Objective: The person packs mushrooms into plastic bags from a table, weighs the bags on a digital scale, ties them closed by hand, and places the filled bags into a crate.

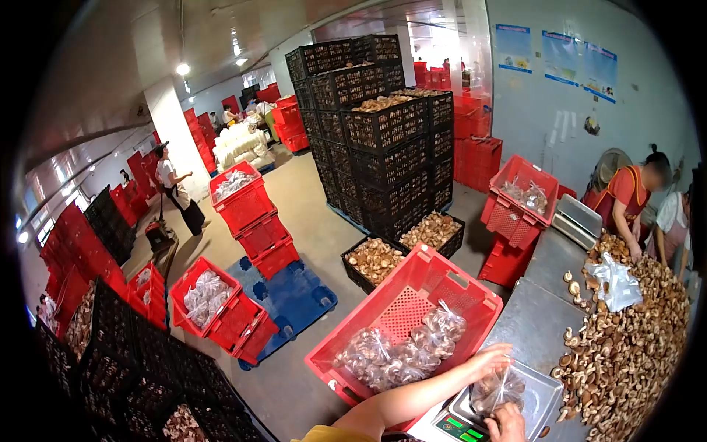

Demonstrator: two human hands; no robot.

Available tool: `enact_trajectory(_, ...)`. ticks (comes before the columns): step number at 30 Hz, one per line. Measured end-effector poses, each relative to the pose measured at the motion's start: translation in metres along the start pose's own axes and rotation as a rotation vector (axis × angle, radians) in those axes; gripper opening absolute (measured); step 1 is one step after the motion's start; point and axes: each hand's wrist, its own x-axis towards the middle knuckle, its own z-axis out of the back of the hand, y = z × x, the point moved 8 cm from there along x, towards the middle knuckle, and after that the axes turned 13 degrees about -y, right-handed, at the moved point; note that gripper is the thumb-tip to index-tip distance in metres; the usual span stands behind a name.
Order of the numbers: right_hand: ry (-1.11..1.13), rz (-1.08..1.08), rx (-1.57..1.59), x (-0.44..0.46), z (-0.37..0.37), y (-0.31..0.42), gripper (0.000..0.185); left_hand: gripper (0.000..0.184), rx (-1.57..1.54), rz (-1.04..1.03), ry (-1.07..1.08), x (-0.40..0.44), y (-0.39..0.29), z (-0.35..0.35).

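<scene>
A clear plastic bag of mushrooms (495,394) sits on the metal pan of a digital scale (541,390) with lit green digits. My left hand (489,362) reaches over from the left and its fingers close on the gathered top of the bag. Lower down, my right hand (507,423) grips the bag's near side with bent fingers. To the left of the scale, a large red crate (331,350) contains several filled bags of mushrooms (401,353). Loose mushrooms (618,361) are heaped on the metal table (526,313) at the right.
Across the table, a person (626,199) reaches into the mushrooms beside a pile of plastic bags (615,282). Black crates (387,132) of mushrooms stand stacked ahead. Red crates (254,221) stand around a blue pallet (305,295). Another person (177,188) stands farther back.
</scene>
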Motion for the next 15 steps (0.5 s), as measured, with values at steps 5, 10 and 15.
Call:
enact_trajectory(5, -0.221, -0.803, 0.556, 0.013, 0.009, -0.049, 0.012, 0.064, 1.077, -0.720, 0.058, -0.063, -0.014, -0.035)
enact_trajectory(10, -0.293, -0.119, 0.299, 0.079, 0.037, 0.063, 0.012, 0.057, 1.274, -0.998, -0.014, -0.079, -0.007, -0.016)
enact_trajectory(15, -0.286, -0.136, 0.201, 0.108, 0.040, 0.059, 0.018, 0.020, 1.220, -1.041, -0.056, -0.092, -0.064, 0.015)
